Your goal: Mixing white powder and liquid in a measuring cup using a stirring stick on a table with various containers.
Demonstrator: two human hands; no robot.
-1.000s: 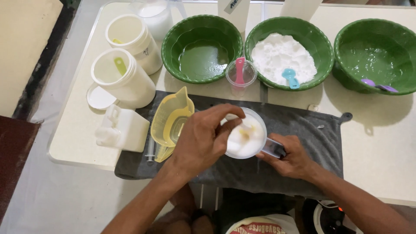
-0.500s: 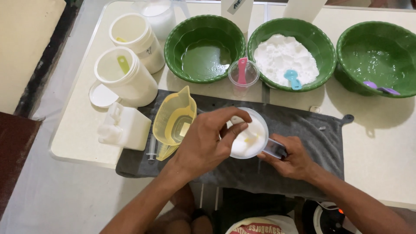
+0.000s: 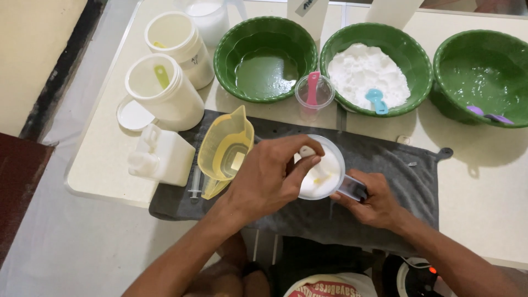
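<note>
Clear measuring cup (image 3: pixel 324 173) w/ white contents sits on grey towel (image 3: pixel 407 165), centre of bench (image 3: pixel 104 159). We grip its handle w/ right hand (image 3: pixel 371 201), fingers closed around it. Our left hand (image 3: pixel 264 179) hovers over the cup, fingertips pinched on a small white stirrer (image 3: pixel 308 153) dipped in the mix. Yellow jug (image 3: pixel 225 151) stands just beside, left of cup.

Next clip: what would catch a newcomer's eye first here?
Three green bowls line the table's far side, the middle one heaped with white powder. In front, on a grey towel, the left hand reaches into a clear cup of white stuff while the right hand grips its handle. A yellow jug stands beside.
</note>
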